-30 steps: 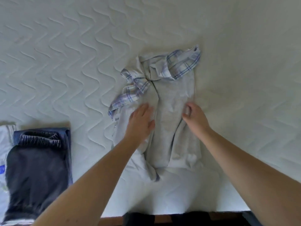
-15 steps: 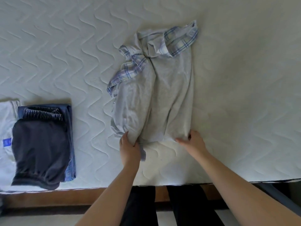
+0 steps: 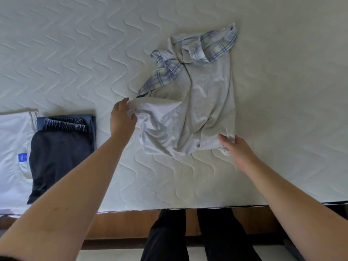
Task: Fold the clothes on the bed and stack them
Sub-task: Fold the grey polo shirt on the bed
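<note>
**Folding the grey top, pile already going**

Gripping the grey shirt (image 3: 205, 110) mid-bed: left hand (image 3: 122, 119) is pinching its left hem corner, right hand (image 3: 235, 147) is pinching the near right one. Folded stack (image 3: 60, 147) is sitting near left; this one's left, I reckon.

The left hand (image 3: 122, 120) has its fingertips buried in a bunched corner of the grey shirt (image 3: 205, 110), so the grip itself is hidden. The white garment (image 3: 13, 140) runs off the left edge, and its blue label (image 3: 22, 157) is too small to read.
</note>
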A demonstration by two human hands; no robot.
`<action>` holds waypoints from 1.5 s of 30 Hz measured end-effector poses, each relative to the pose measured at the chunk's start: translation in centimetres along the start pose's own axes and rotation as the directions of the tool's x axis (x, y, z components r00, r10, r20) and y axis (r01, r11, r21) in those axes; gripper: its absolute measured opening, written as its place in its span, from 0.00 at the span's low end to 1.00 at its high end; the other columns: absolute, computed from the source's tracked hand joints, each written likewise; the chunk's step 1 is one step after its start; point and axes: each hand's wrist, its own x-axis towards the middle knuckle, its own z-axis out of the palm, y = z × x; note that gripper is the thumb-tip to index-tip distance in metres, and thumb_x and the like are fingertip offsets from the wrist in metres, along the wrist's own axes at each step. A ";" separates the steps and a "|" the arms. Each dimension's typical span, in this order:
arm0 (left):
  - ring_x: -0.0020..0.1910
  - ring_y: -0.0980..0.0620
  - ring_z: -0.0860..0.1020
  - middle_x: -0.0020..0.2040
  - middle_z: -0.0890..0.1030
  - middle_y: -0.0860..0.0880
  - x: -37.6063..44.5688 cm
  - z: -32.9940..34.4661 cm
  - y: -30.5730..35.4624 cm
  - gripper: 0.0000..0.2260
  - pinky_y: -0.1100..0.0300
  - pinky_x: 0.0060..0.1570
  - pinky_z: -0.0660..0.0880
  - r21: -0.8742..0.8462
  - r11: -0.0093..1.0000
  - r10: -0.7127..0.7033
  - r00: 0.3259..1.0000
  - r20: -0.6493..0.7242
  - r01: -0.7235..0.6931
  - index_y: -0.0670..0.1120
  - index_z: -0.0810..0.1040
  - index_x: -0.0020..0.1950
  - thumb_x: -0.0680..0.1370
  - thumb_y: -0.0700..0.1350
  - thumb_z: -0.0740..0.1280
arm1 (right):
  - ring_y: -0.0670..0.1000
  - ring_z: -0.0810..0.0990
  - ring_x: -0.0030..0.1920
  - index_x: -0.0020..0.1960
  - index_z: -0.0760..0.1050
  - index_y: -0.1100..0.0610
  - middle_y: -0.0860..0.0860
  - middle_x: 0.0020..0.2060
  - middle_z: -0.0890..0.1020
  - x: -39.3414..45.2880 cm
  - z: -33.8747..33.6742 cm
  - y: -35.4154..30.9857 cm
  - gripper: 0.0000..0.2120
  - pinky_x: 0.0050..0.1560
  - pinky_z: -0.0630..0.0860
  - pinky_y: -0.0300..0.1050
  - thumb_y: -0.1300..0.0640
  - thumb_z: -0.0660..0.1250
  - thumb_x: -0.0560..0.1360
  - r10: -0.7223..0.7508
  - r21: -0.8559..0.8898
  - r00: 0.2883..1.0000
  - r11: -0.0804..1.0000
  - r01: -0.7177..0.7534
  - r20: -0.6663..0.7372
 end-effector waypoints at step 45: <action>0.59 0.42 0.74 0.57 0.77 0.45 -6.4 9.5 9.0 0.13 0.47 0.63 0.65 0.054 0.947 0.318 0.946 -0.059 -0.315 0.46 0.76 0.59 0.76 0.40 0.63 | 0.52 0.80 0.44 0.46 0.79 0.54 0.52 0.41 0.84 6.5 -2.4 -8.3 0.13 0.43 0.70 0.43 0.44 0.69 0.73 -0.268 -0.455 0.933 0.880 0.135 -0.241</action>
